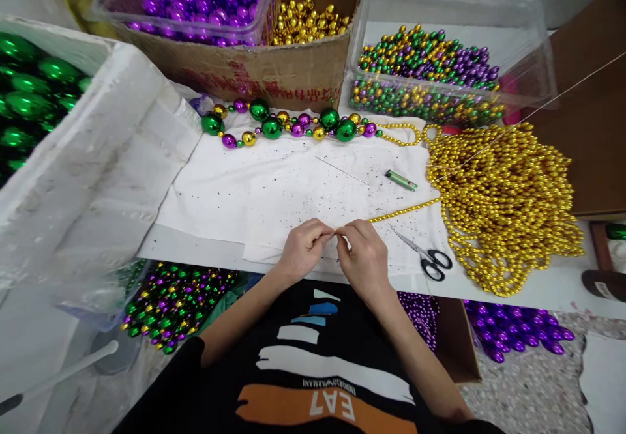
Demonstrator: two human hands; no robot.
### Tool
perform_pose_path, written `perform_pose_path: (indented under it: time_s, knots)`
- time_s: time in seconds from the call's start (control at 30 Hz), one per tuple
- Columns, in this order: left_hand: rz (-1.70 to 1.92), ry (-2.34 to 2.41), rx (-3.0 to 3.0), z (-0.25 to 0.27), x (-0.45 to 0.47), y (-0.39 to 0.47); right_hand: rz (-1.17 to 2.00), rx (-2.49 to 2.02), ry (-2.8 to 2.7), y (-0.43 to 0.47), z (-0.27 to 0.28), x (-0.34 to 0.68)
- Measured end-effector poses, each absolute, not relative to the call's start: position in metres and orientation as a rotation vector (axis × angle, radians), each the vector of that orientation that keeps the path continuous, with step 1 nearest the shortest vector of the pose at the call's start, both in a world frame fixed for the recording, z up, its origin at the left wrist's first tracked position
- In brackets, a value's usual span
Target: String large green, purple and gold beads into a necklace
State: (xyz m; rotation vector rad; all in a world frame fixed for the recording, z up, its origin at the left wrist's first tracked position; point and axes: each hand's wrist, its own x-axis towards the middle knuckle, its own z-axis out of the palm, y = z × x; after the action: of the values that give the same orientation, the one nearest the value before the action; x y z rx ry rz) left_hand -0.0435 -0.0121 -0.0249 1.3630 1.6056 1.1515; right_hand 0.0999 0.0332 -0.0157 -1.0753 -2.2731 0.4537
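Observation:
My left hand (304, 249) and my right hand (362, 251) meet fingertip to fingertip over the white cloth (288, 193), both closed in a pinch. A thin pale thread (334, 233) shows between the fingertips. From behind my right hand a gold bead strand (405, 210) runs to the gold bead pile (503, 199); its near end is hidden. To the right lie scissors (425, 256) with black handles. Farther back are a green lighter (401, 180) and a long thin needle (343, 171). A necklace of large green, purple and gold beads (272, 128) stretches along the back.
Behind the cloth stand a cardboard box (244, 72) with gold beads, a clear tub (268, 4) of purple beads and a clear bin (528, 88) of mixed beads. A foam box (98, 134) of green beads is at left. A taut string (538, 108) crosses the right side.

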Motion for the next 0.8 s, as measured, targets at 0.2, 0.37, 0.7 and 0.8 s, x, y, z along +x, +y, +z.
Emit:
perform_pose_path:
  time_s: [0.2, 0.37, 0.7, 0.8]
  knots:
    - [1.238, 1.265, 0.782, -0.031, -0.046, -0.008, 1.350, -1.160, -1.689, 0.047, -0.015, 0.108]
    - [1.224, 0.910, 0.549, -0.028, -0.047, 0.003, 1.607, -1.143, -1.270, 0.047, -0.018, 0.108]
    - [0.951, 1.127, 0.866, -0.026, -0.046, 0.004, 1.441, -1.177, -1.114, 0.054, -0.015, 0.109]
    - [0.942, 1.176, 0.883, -0.029, -0.048, 0.003, 1.502, -1.165, -1.250, 0.058, -0.014, 0.112]
